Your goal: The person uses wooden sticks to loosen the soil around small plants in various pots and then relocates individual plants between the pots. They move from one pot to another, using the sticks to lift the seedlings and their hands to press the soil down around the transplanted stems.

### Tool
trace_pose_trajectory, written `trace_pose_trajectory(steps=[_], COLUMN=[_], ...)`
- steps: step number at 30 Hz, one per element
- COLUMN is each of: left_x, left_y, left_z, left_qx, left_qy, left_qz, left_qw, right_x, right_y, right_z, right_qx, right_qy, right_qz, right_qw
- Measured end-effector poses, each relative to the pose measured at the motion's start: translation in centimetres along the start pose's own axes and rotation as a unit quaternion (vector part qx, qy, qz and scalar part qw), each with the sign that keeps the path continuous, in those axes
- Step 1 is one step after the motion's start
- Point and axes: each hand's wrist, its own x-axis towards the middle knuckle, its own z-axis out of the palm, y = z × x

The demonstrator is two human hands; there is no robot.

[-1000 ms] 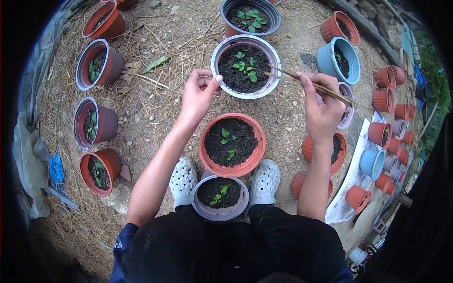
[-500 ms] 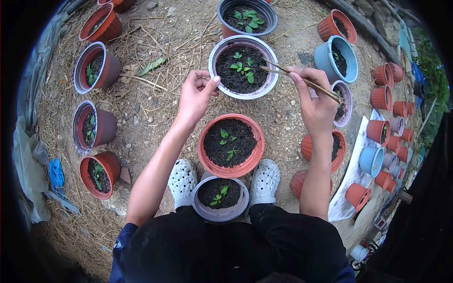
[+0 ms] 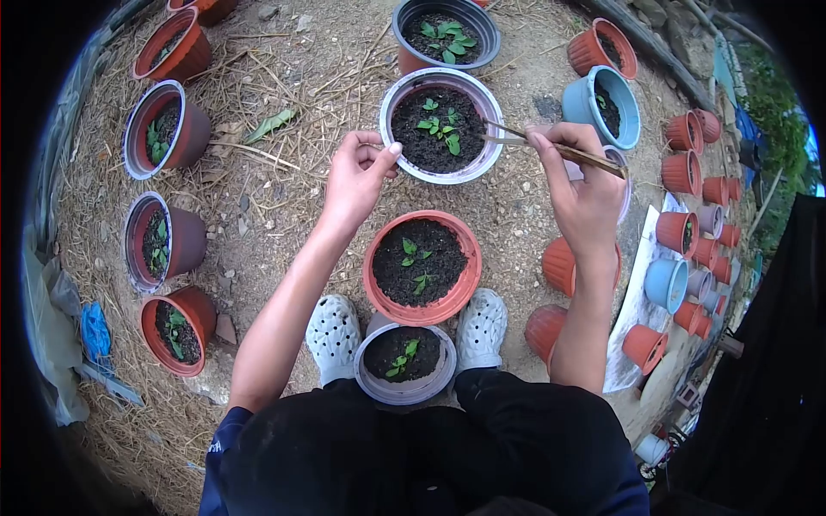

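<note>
My left hand (image 3: 357,176) is closed at the left rim of a whitish-rimmed flower pot (image 3: 391,163), its thumb and fingertips pinching the edge. Dark soil fills this pot, and a cluster of small green seedlings (image 3: 441,129) grows in the middle. In my right hand (image 3: 581,185) is a pair of slim brownish tweezers (image 3: 594,161), held between thumb and fingers. Their two tips are apart and reach over the pot's right rim, to the right of the seedlings. Closer to me stands an orange-red pot (image 3: 372,288) with smaller seedlings.
A pale pot (image 3: 445,378) sits between my white clogs (image 3: 334,335). A dark-rimmed pot (image 3: 404,53) stands beyond. More pots line the left, including a purple one (image 3: 194,133); a light blue pot (image 3: 581,107) is at right. Several pots stand around a white sheet (image 3: 632,322).
The tweezers have turned slightly in my right hand, their tips moving a little right towards the rim. My left hand stays at the pot's edge. The view has shifted slightly.
</note>
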Motion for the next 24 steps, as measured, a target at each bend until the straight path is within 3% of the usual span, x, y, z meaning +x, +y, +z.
trace_pose_trajectory(steps=[2,4,7,10,12,14,16,17,20,22,24], left_x=[0.3,0.5,1.3,4.4,6.7,9.3,11.6,12.7,14.6,15.3,16.5], left_y=[-0.3,-0.3,1.1,2.2,3.0,4.2,6.0,7.2,10.6,11.7,12.7], left_z=[-0.3,-0.6,-1.4,-2.8,-4.0,-5.0,-5.9,-6.6,-7.3,-7.2,-7.1], left_qx=[-0.006,-0.017,-0.025,-0.025,-0.011,0.009,0.09,0.05,0.037,0.028,0.136], left_qy=[-0.001,-0.017,-0.007,-0.002,-0.018,-0.023,0.001,-0.043,-0.069,-0.071,-0.091], left_qz=[0.004,0.012,0.008,0.002,0.06,0.071,0.13,0.064,0.045,0.087,0.087], left_qw=[1.0,1.0,1.0,1.0,0.998,0.997,0.987,0.996,0.996,0.993,0.983], right_x=[0.0,-0.4,-0.3,0.3,1.7,3.5,6.2,7.7,12.7,16.0,18.7], right_y=[-0.5,-1.3,-1.5,-1.2,-0.3,-0.7,-2.3,-2.8,-5.2,-6.3,-6.5], right_z=[-0.3,-0.3,-0.9,-1.5,-2.4,-3.1,-4.3,-4.6,-6.0,-6.8,-6.9], right_qx=[-0.031,-0.006,-0.009,0.052,0.004,0.056,0.07,0.071,0.064,0.03,0.013], right_qy=[-0.048,-0.008,-0.063,-0.029,-0.072,-0.041,-0.034,-0.037,-0.052,-0.116,-0.124], right_qz=[-0.006,-0.011,0.045,0.069,0.087,-0.015,0.015,0.007,0.005,-0.048,-0.034], right_qw=[0.998,1.0,0.997,0.996,0.994,0.997,0.997,0.997,0.997,0.992,0.992])
